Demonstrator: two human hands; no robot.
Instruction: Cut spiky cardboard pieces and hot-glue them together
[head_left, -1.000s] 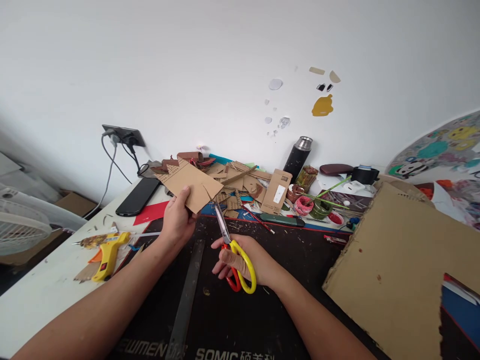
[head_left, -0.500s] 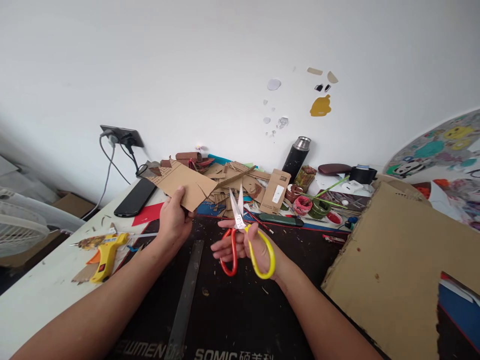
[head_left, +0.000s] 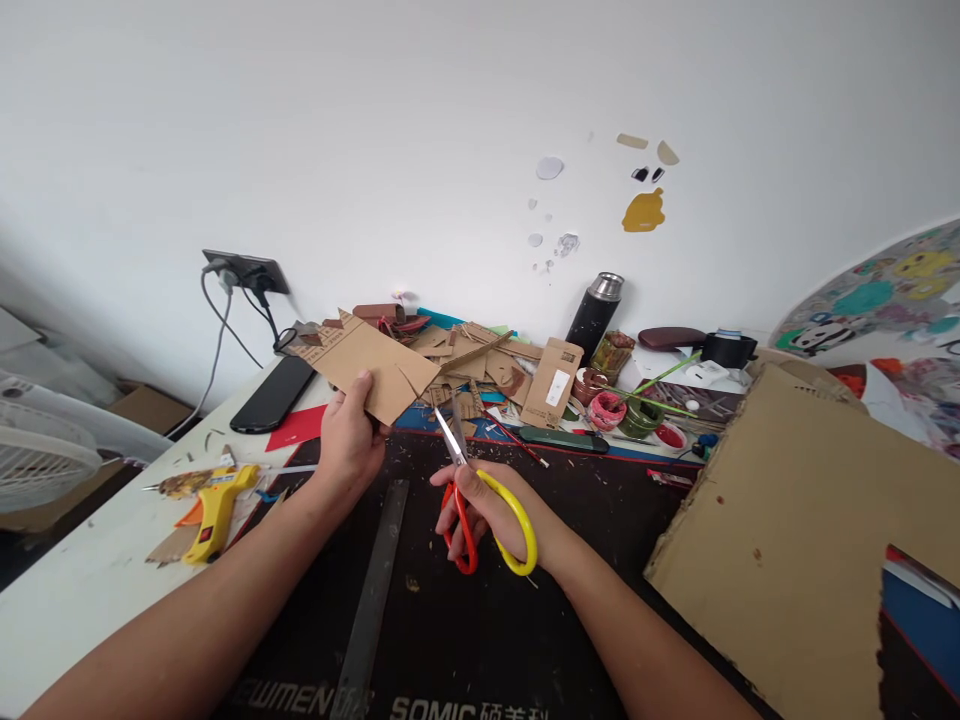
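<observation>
My left hand [head_left: 351,428] pinches a flat piece of brown cardboard [head_left: 367,365] by its lower edge, thumb on top. A short slit runs in from the piece's right side, and its far left end is jagged with printed text. Scissors [head_left: 459,450] with one red and one yellow handle are in my right hand [head_left: 487,505], fingers through the loops. Their blades are slightly apart and point up and left, close to the cardboard's right corner. Whether the blade tip touches the cardboard I cannot tell.
Cardboard scraps [head_left: 480,365] pile up against the wall. A steel ruler [head_left: 375,590] lies on the black mat [head_left: 465,640]. A yellow glue gun [head_left: 217,510] rests at left beside a black phone [head_left: 271,393]. Paint jars [head_left: 606,410], a thermos [head_left: 596,315] and a large cardboard sheet [head_left: 780,540] stand right.
The scissors have turned to point more to the left and dropped a little, their tips now nearer the cardboard's corner. My right fingers have curled around the handles. My left hand has hardly moved.
</observation>
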